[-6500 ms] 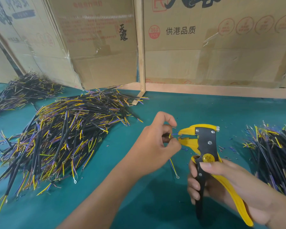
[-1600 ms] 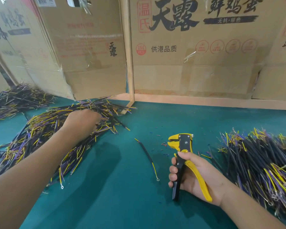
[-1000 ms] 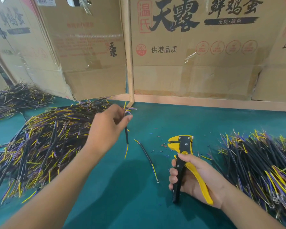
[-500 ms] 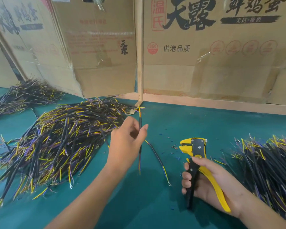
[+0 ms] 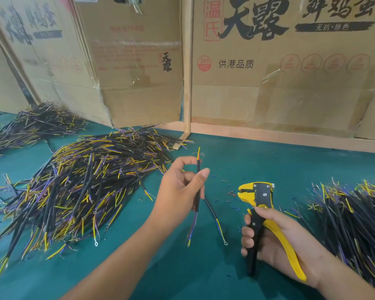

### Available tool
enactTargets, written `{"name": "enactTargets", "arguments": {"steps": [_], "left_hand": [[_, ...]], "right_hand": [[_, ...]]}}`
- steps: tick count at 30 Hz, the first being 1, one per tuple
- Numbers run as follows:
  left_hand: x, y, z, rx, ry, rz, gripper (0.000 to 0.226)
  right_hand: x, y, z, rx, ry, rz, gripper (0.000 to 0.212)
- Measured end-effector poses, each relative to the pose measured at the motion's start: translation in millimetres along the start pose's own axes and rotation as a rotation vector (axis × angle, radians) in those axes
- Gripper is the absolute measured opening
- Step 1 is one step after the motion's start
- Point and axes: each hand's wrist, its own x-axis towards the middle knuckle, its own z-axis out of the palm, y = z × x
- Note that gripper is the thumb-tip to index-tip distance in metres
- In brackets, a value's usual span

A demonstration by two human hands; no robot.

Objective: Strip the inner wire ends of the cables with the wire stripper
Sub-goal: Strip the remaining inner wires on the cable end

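The green table ends at a wall of cardboard boxes behind it. A big pile of cables lies to the left of the wire stripper, and another pile lies to its right. Green room is bare between the piles, near the stripper. The left hand, just left of the stripper, pinches one black cable between thumb and finger, standing up. Yellow and purple wires poke out at its top and bottom. The right hand is curled tight round the stripper's black and yellow handles. One more cable lies flat on the table left of the stripper.
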Motion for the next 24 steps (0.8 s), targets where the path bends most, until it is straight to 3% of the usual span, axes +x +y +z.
{"name": "enactTargets", "arguments": {"steps": [5,14,19,24], "left_hand": [[-2.3,1.3,1.0,0.002,-0.076,0.027,0.007],[-4.3,5.5,2.8,0.013,-0.071,0.076,0.007],[-16.1,2.3,12.2,0.315,-0.254,0.185,0.015],[-29.3,-2.8,28.4,0.539,-0.419,0.210,0.008]], "right_hand": [[-0.7,-0.7,2.5,0.010,0.023,-0.002,0.043],[-3.3,2.8,8.5,0.024,0.060,-0.065,0.044],[-11.6,8.6,39.2,0.119,0.160,-0.391,0.023],[-28.8,5.0,58.7,0.106,0.203,-0.448,0.030]]}}
